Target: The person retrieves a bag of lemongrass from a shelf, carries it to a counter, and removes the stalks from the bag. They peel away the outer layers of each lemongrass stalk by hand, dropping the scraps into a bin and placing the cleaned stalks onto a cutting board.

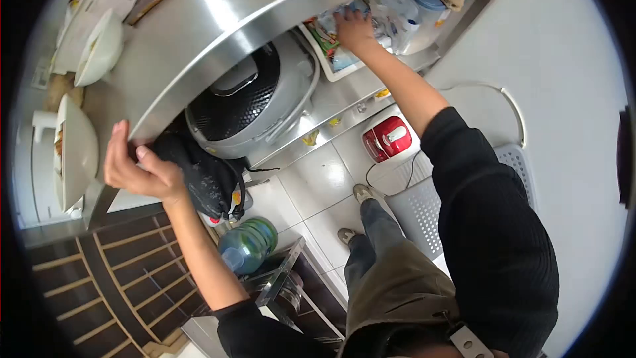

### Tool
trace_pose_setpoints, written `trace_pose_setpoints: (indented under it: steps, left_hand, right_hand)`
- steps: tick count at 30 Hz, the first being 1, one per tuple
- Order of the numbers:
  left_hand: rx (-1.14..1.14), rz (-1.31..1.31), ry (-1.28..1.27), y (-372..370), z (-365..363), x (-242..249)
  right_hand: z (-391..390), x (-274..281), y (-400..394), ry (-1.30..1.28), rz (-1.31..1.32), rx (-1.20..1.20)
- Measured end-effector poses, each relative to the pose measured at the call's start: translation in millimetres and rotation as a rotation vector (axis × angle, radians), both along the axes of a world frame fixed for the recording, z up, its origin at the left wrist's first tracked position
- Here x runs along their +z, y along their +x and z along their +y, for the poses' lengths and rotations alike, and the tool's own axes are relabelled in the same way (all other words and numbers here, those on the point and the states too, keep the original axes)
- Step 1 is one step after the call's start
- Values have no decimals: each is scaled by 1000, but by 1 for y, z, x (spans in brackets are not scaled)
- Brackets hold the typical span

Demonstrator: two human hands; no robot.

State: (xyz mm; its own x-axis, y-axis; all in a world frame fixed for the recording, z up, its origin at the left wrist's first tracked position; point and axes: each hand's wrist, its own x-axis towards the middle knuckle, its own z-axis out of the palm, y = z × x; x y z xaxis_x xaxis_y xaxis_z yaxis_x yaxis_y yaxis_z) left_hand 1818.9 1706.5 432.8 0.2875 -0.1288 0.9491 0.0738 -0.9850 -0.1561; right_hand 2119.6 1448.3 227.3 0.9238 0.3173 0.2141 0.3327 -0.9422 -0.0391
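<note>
Gripping the steel counter [199,33] edge, the left hand [136,169] steadies while the right hand [354,26] grasps shelf packets [338,56].

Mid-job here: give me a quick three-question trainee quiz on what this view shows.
1. True or false: the left hand has its grip on the edge of the steel counter.
2. Where does the right hand reach? A) the white basket B) the tray of packets C) the rice cooker
3. What colour is the small appliance on the floor?
Key: 1 true; 2 B; 3 red.
</note>
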Motion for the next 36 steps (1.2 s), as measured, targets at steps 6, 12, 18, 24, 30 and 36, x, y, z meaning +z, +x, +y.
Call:
trace_pose_setpoints:
  steps: [6, 12, 18, 24, 30, 36]
  left_hand:
    - [16, 89, -75, -7, -2, 3]
    - [73, 208, -241, -57, -31, -25]
    - [216, 982, -1029, -286, -159, -158]
    - [715, 1242, -1723, -527, -381, -137]
    - [1477, 273, -1844, -655, -589, -117]
    - [1756, -306, -2068, -676, -784, -151]
  right_hand:
    - [-29, 28, -60, 119, -95, 237]
    - [-106, 22, -168, 278, 170, 457]
    - [-202, -85, -302, 121, 609, 552]
    - [-114, -61, -476, 165, 1004, 1190]
    - [-78, -35, -670, -188, 950, 1902]
    - [-151, 5, -899, -514, 1054, 2413]
